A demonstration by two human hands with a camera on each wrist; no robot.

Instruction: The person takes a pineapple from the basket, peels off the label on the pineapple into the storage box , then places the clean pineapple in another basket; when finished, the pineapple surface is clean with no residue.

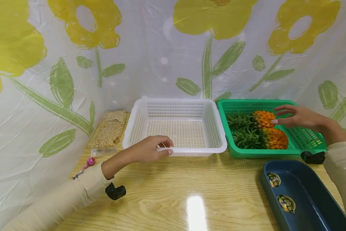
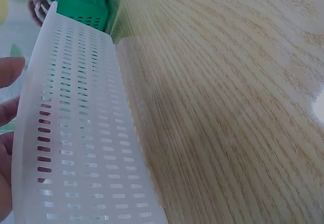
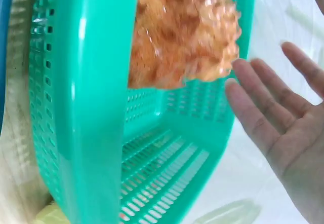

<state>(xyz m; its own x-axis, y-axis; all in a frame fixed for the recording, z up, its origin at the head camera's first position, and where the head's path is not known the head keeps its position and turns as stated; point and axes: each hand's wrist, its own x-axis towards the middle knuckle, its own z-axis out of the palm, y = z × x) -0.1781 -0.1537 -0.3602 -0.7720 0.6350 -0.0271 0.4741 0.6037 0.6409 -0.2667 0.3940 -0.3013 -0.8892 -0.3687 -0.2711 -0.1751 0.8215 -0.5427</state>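
My left hand (image 1: 149, 149) is over the front rim of a white plastic basket (image 1: 173, 149), its fingers loosely bent and holding nothing. In the left wrist view, its fingers (image 2: 7, 110) show past the rim, beside the slotted wall (image 2: 86, 127). My right hand (image 1: 304, 118) hovers above a green basket (image 1: 303, 150), fingers spread and nothing in them. Two pineapples with orange bodies and green crowns lie there side by side: the rear pineapple (image 1: 263, 119) is close by my right fingertips, the front pineapple (image 1: 277, 138) just nearer me. The right wrist view shows a bare palm (image 3: 298, 148) facing the orange fruit (image 3: 182, 36).
A dark blue tray (image 1: 311, 195) with round stickers stands at front right. Left of the white basket lie a clear bag of corn kernels (image 1: 109, 131) and a wrapped lollipop (image 1: 90, 162). A flower-printed curtain (image 1: 158, 61) hangs behind the wooden table (image 1: 161, 186).
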